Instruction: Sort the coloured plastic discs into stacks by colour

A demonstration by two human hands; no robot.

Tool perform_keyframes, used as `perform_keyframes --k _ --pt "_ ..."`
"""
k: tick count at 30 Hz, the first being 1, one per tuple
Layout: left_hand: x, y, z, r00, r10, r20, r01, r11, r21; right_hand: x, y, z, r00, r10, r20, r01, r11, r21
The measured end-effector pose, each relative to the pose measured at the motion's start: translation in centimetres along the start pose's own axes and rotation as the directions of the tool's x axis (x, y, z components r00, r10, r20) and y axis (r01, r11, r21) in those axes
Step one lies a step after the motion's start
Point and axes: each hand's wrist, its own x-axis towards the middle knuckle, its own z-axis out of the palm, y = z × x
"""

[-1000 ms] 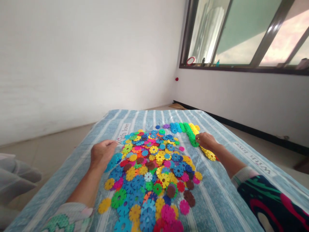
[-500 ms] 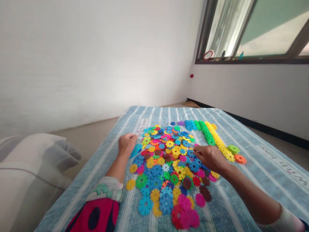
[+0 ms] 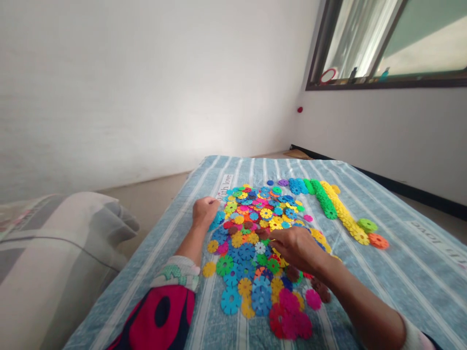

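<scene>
A wide pile of colourful notched plastic discs (image 3: pixel 246 253) lies spread over a striped blue cloth. Beside the pile's left edge is my left hand (image 3: pixel 205 212), its fingers curled closed; what they hold, if anything, is hidden. Blue discs (image 3: pixel 218 219) lie just right of it. My right hand (image 3: pixel 295 245) reaches over the middle of the pile with fingers pinched together. Their tips are at a brown disc (image 3: pixel 262 234), and I cannot make out whether they grip anything. The hand and forearm cover part of the pile's right side.
Right of the pile lie a green row of joined discs (image 3: pixel 324 200) and a longer yellow row (image 3: pixel 345 211). A lime disc (image 3: pixel 367 224) and an orange disc (image 3: pixel 378 241) sit by the yellow row's near end. Grey-white fabric (image 3: pixel 73 243) bulges at the left.
My right hand has moved left from the pile's right edge to its middle. My left hand stays closed at the left edge. The whole view has shifted slightly.
</scene>
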Motion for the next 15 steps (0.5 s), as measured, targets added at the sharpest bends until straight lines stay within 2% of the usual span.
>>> perform_keyframes --k 10,15 --pt "-0.18 -0.16 0.33 1.0 0.019 0.023 -0.021 0.998 0.053 -0.03 -0.29 0.13 0.986 0.043 0.161 -0.034 0.998 -0.062" --pt "-0.34 0.06 0.24 0.999 0.003 0.032 -0.005 0.998 0.064 -0.25 0.11 -0.05 0.977 0.157 0.144 -0.14 0.982 -0.124"
